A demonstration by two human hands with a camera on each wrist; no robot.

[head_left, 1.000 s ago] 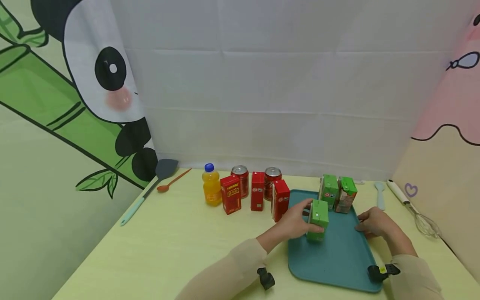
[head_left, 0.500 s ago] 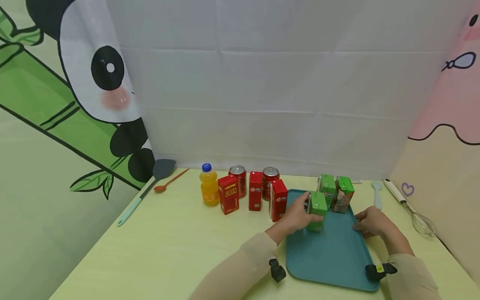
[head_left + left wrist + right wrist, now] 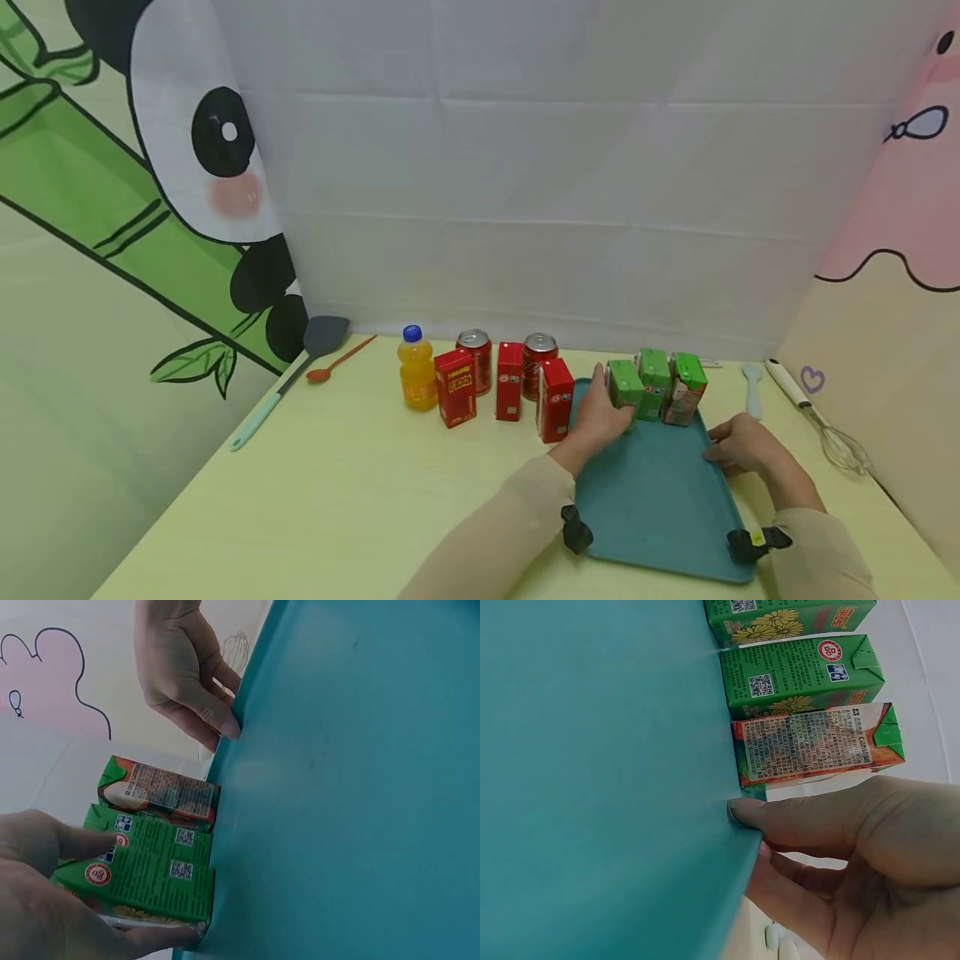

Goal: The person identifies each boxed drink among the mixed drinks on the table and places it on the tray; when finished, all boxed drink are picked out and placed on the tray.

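Observation:
My left hand grips a green drink carton at the back left of a teal tray. Beside it stand a second green carton and a green-topped carton with a reddish-brown print, lined up along the tray's far end. In the left wrist view, thumb and fingers lie along the held carton's sides. With thumb on top and fingers beneath, my right hand pinches the tray's right rim, near the reddish carton.
Left of the tray stand several red cartons, two red cans and an orange juice bottle. A grey spatula and a red spoon lie farther left. A whisk and a pale spatula lie right.
My left hand has carried the green carton away from me and slightly left, from over the tray's middle to beside the other cartons. My right hand stays on the rim.

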